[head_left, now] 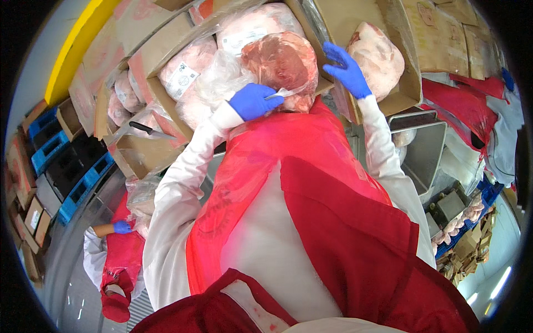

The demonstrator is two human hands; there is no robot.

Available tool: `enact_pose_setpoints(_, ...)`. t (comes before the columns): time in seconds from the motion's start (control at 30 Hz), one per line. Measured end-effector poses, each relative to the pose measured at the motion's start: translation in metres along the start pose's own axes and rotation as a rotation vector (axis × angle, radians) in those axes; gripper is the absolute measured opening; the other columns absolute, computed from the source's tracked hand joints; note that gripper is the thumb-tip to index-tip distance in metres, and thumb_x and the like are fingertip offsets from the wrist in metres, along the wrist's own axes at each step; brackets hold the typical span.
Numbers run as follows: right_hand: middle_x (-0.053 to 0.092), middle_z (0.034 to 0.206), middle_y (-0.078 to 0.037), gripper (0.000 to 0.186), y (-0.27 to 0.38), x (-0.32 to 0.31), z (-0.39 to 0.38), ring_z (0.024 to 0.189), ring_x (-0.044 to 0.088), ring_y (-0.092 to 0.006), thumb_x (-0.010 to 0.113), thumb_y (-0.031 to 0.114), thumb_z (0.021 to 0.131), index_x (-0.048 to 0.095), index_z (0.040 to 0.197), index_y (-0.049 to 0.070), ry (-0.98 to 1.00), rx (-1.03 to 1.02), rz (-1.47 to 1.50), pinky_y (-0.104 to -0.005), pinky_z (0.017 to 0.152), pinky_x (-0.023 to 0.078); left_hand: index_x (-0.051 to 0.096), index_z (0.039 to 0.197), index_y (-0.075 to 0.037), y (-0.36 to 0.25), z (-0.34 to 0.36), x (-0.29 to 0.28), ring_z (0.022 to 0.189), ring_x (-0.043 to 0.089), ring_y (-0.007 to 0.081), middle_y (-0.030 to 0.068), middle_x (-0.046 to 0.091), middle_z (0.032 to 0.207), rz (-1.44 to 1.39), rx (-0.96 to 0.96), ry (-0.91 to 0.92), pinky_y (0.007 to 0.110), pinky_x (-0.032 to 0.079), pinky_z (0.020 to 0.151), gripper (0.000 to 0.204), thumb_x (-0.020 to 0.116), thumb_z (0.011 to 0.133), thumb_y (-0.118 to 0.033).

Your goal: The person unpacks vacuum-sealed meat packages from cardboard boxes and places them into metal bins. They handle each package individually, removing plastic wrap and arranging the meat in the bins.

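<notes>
My blue-gloved left hand is closed on clear plastic wrap at the near edge of a large red cut of meat. That cut lies in a cardboard box, its dark red face bare and upward. More crumpled wrap lies left of it, over other bagged pieces. My right hand, gloved in blue too, is raised over the edge between two boxes with its fingers spread. Just right of it, a pale, fat-covered piece of meat sits in another cardboard box.
A black-handled knife lies on cardboard at the left. Right of me stands a metal bin. A co-worker in a red apron is at the lower left, and another person in red at the right. Blue pallets stand far left.
</notes>
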State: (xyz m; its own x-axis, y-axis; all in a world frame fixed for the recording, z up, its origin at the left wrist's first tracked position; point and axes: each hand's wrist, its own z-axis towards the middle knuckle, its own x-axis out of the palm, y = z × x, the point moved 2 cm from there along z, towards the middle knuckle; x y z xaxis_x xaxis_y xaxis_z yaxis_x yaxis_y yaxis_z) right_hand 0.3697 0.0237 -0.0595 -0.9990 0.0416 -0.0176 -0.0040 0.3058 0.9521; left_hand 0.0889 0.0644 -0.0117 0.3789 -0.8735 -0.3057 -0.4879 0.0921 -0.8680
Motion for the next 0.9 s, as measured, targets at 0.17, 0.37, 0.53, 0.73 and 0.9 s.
enact_pose_setpoints(0.17,0.051,0.128,-0.003,0.035,0.045,0.058,-0.028,0.112,0.048,-0.0287,0.069,0.020,0.075,0.065,0.109,0.022,0.064,-0.507,-0.687,-0.0362,0.097,0.039,0.065,0.078,-0.004,0.014,-0.026,-0.019,0.053,0.052,0.0218,0.0142,0.058,0.062,-0.056,-0.118,-0.010,0.033,0.044,0.056,0.031,0.057,0.088,-0.033)
enact_pose_setpoints(0.37,0.056,0.119,0.001,0.026,0.045,0.070,-0.030,0.107,0.050,-0.0261,0.070,0.025,0.072,0.069,0.098,0.026,0.122,-0.694,-0.910,-0.0343,0.089,0.044,0.064,0.079,-0.005,0.008,-0.031,-0.007,0.053,0.054,0.0243,0.0160,0.057,0.062,-0.023,-0.020,-0.099,0.035,0.044,0.055,0.032,0.057,0.087,-0.035)
enact_pose_setpoints(0.53,0.060,0.106,-0.002,0.017,0.041,0.071,-0.033,0.102,0.052,-0.0259,0.070,0.017,0.070,0.067,0.088,0.016,0.073,-0.669,-0.905,-0.0353,0.086,0.044,0.063,0.082,-0.009,0.001,-0.032,-0.002,0.065,0.058,0.0367,0.0189,0.060,0.070,0.190,0.033,-0.126,0.041,0.046,0.058,0.029,0.055,0.086,-0.037)
enact_pose_setpoints(0.73,0.057,0.092,-0.005,0.012,0.030,0.076,-0.045,0.091,0.054,-0.0275,0.064,0.016,0.072,0.058,0.082,0.011,0.089,-0.616,-1.046,-0.0391,0.077,0.045,0.063,0.085,-0.013,-0.003,-0.029,0.003,0.072,0.059,0.0384,0.0172,0.062,0.076,0.220,0.012,-0.119,0.044,0.047,0.062,0.028,0.052,0.086,-0.038)
enact_pose_setpoints(0.9,0.057,0.092,-0.007,0.013,0.026,0.053,-0.085,0.091,0.054,-0.0278,0.063,0.018,0.075,0.058,0.085,0.013,0.276,-0.539,-1.037,-0.0400,0.077,0.044,0.063,0.085,-0.010,0.000,-0.026,0.007,0.072,0.058,0.0403,0.0192,0.061,0.076,0.226,0.026,-0.117,0.044,0.047,0.062,0.030,0.052,0.087,-0.039)
